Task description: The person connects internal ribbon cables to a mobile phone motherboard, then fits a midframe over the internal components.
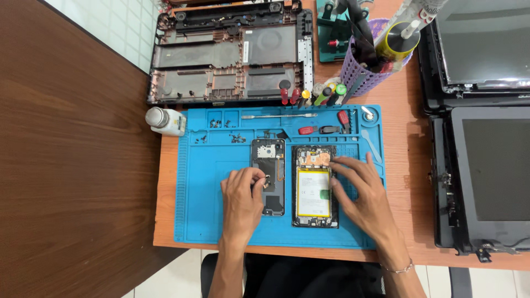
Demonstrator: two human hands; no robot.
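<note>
1. My left hand [241, 194] pinches a small part against the phone back cover [269, 176] on the blue mat [193, 221].
2. My right hand [361, 193] lies open, fingers spread, on the opened phone [314, 186], beside its yellow-edged battery with the white label [313, 192].
3. A white bottle [165, 121] stands at the mat's upper left corner.

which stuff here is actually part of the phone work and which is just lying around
In hand:
left hand on the phone back cover
right hand on the opened phone with its battery
blue repair mat
loose screws

Lying about:
laptop base shell
purple tool cup
white bottle
laptop screens
</note>
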